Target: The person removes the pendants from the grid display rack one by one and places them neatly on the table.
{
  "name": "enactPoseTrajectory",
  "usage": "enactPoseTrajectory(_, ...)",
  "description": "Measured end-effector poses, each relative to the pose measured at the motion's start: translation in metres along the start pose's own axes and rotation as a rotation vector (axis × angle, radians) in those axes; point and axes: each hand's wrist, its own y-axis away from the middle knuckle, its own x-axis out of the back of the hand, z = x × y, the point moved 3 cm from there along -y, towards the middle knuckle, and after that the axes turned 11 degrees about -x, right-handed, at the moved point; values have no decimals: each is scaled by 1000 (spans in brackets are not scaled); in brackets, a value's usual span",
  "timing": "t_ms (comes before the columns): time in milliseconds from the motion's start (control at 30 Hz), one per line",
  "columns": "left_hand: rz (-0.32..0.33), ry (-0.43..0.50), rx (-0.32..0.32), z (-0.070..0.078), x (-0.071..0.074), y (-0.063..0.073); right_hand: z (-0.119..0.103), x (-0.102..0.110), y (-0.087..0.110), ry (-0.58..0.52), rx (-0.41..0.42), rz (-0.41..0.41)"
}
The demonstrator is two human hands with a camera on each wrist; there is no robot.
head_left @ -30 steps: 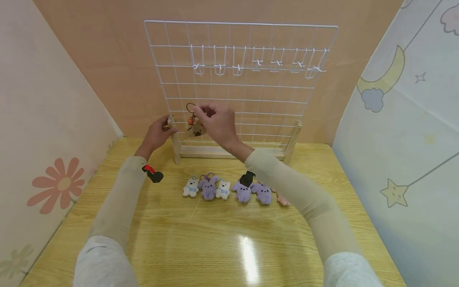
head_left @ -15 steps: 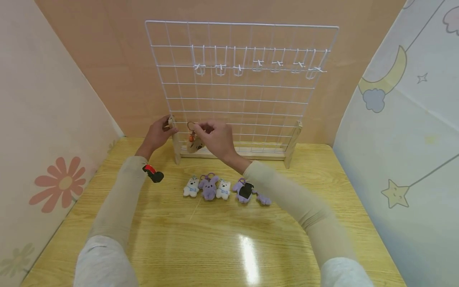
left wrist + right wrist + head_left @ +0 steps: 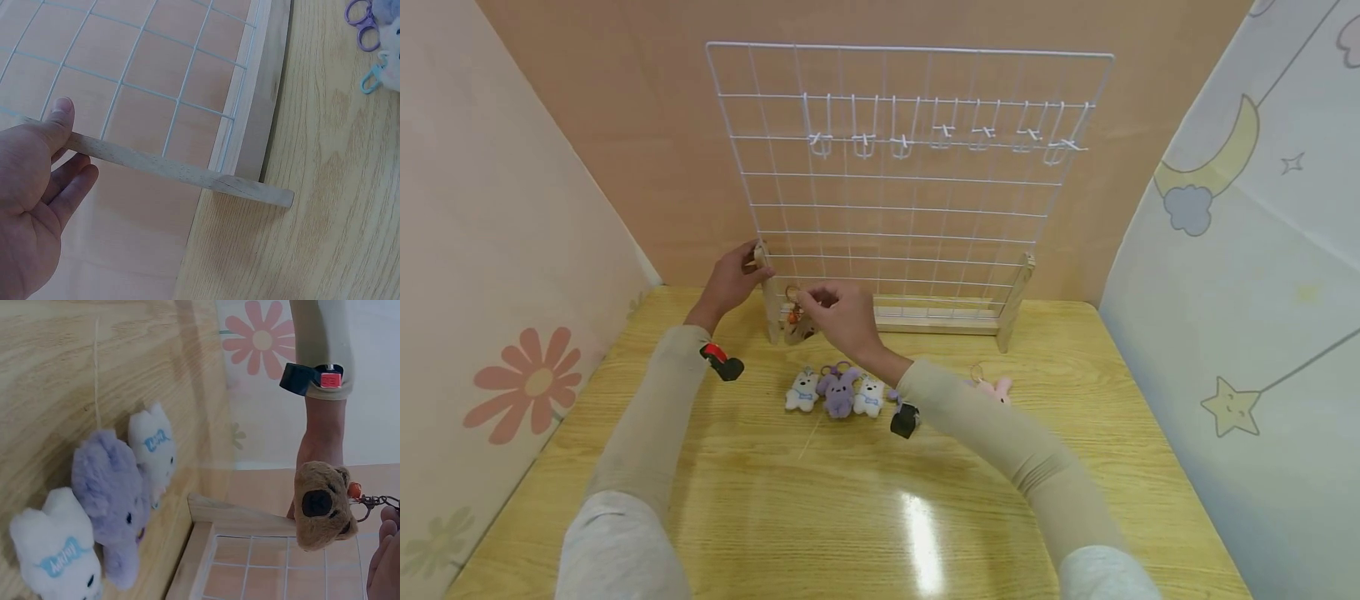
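My right hand (image 3: 846,317) pinches a brown plush bear keychain (image 3: 322,506) by its metal chain and ring, in front of the rack's lower left. An orange bead hangs near the bear's head. At the rack's left side, my left hand (image 3: 730,275) grips the top of the wooden upright (image 3: 187,172), thumb on one face and fingers on the other. White wire hooks (image 3: 901,147) hang in a row on the upper part of the white grid rack (image 3: 910,208). In the right wrist view, the right hand is mostly cut off at the edge.
On the wooden table (image 3: 820,517) lie a white plush keychain (image 3: 802,391), a purple one (image 3: 838,393) and another white one (image 3: 869,396). A pink plush keychain (image 3: 997,390) shows beyond my right forearm, which covers others. Patterned panels flank the table.
My right hand has come down from mid-grid to near the rack's base, the bear keychain with it. The right forearm has shifted down and left. My left hand stays on the upright.
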Motion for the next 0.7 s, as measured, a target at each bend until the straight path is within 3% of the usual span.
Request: enactPoseTrajectory(700, 0, 8, -1, 4, 2, 0, 27, -38, 22, 64, -74, -84)
